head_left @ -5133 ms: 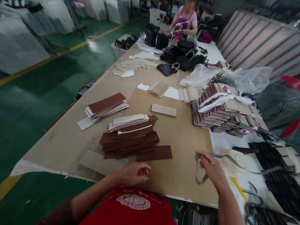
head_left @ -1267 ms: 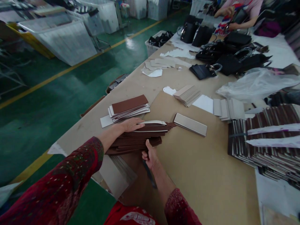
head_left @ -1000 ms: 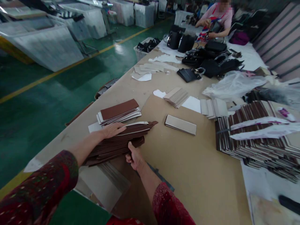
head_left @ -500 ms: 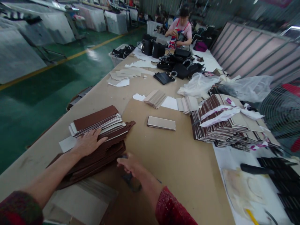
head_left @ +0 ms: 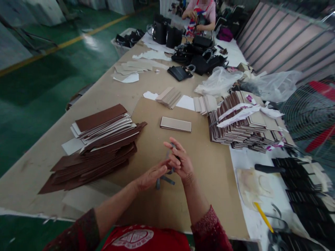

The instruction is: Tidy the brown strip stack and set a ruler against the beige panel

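Over the brown board in front of me, my right hand (head_left: 181,162) is curled around a small dark item whose kind I cannot make out. Grey strip-like pieces (head_left: 167,180) show just below the fingers, blurred; whether they belong to that item is unclear. My left hand (head_left: 150,177), fingers stretched out, meets the right hand's fingertips or lies just beside them. To the left is a pile of brown leather-like pieces (head_left: 96,167), topped by a stack of brown and white strips (head_left: 102,118). A beige panel with dark edges (head_left: 176,124) lies beyond my hands.
Bundles of brown-edged panels (head_left: 243,118) tied with white strips stand at right. Beside them are a fan (head_left: 311,111), a dark-handled tool (head_left: 269,168), a yellow stick (head_left: 263,217) and black pieces (head_left: 300,195). Black bags (head_left: 199,62) and a co-worker (head_left: 200,21) are farther back.
My left hand has left the brown and white stack and moved right, to my right hand. The right hand has risen and moved right with the dark item. My view has tipped downward.
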A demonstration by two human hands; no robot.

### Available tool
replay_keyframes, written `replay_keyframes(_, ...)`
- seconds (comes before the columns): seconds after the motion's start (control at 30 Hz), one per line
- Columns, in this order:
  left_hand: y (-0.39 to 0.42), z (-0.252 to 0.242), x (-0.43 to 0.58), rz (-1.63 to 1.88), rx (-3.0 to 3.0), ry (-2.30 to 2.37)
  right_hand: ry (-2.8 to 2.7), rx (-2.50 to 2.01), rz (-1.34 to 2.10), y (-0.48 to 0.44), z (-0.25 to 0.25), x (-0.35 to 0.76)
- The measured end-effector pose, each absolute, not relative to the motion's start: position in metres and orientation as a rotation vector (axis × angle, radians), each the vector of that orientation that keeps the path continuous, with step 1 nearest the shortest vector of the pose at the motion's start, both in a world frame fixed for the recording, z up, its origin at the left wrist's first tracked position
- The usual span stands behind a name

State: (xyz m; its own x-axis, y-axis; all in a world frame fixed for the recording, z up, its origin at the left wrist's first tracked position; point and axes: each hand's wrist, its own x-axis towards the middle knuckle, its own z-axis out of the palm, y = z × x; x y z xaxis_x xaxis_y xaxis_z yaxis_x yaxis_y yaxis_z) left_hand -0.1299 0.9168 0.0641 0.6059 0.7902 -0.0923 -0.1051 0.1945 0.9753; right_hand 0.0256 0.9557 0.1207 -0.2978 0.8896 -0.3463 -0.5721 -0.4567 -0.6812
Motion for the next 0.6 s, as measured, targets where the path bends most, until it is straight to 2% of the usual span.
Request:
replay_keyframes(0.1,0.889,0.061,-0.113,0.581,0.783,0.633,-0.586,-0.960,1.714,0.977,0.124,0.053)
replay_keyframes(0.27,0.861,0.055,-0.135,0.612,0.555,0.830,-0.598,-1.140,1.360,1.025,0.123,0.124)
replay_keyframes(0.6,0.811,0.017,-0.206,0.445,0.463,0.993,-0.671,-1.176,1.173,1.068,0.160,0.182)
